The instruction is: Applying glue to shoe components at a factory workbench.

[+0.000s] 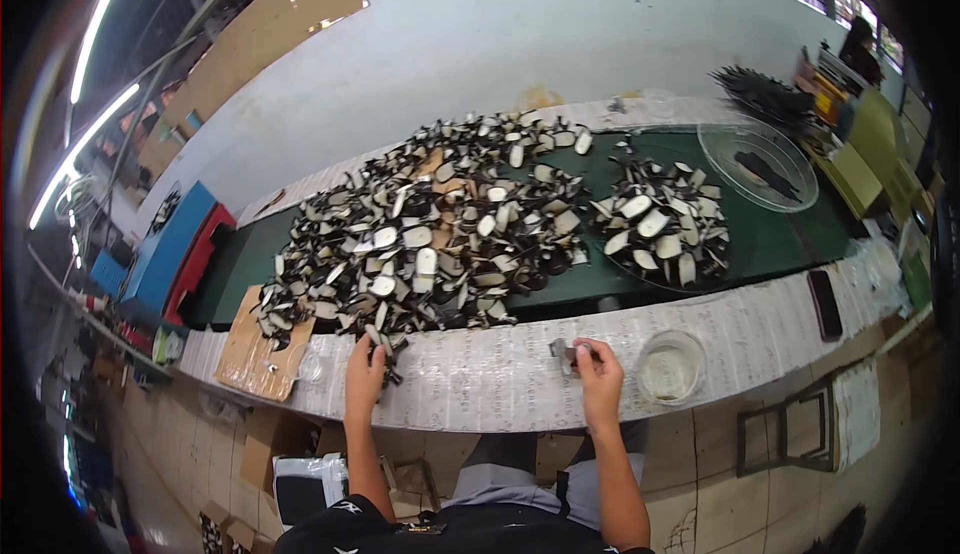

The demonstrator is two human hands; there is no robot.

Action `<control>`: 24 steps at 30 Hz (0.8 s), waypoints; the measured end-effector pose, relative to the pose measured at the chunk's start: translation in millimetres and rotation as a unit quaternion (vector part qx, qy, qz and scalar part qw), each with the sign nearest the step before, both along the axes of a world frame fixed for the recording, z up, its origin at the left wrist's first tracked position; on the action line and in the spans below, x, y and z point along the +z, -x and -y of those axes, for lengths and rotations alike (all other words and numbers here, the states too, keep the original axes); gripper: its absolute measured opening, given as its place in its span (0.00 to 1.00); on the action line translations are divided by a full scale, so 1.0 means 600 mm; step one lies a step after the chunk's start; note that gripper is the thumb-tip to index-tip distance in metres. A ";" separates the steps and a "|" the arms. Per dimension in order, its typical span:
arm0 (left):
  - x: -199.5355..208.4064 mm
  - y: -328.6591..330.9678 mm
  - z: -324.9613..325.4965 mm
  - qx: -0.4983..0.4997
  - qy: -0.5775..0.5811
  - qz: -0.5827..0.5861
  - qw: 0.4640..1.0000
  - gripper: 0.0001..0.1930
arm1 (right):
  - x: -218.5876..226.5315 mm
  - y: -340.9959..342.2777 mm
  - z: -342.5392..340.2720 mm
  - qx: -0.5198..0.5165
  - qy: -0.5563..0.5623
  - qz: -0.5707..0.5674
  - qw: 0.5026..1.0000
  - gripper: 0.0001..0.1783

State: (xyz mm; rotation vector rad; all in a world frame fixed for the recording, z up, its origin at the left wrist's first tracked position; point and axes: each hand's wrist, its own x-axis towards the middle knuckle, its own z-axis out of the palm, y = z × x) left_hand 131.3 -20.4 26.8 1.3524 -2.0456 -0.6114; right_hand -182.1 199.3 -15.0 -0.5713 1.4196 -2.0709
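A large heap of small black parts with pale oval faces (420,239) spreads over the green bench surface. At its near edge, my left hand (363,379) is closed on one of these black and white parts (388,362). To the right, my right hand (598,379) is closed, its fingertips pinching a small dark piece at a little grey block (563,356). The piece is too small to name. Just right of that hand stands a round clear tub (670,366).
A second pile (660,222) of the same parts lies to the right, before a clear round tray (757,166). A phone (825,306) rests on the pale front ledge (480,384). Cardboard (262,349) and a blue and red box (178,259) are on the left. A stool (800,424) stands below right.
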 end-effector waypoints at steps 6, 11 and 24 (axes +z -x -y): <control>0.018 0.030 -0.054 -0.067 0.105 0.217 0.968 0.39 | 0.007 -0.005 0.000 -0.006 -0.016 -0.017 1.000 0.10; -0.001 0.006 -0.056 -0.119 0.147 0.199 0.962 0.30 | 0.012 -0.014 0.005 -0.014 -0.014 -0.024 1.000 0.10; 0.016 0.134 -0.101 -0.166 -0.442 -0.730 0.495 0.19 | -0.007 -0.009 0.007 -0.048 -0.038 -0.084 0.995 0.11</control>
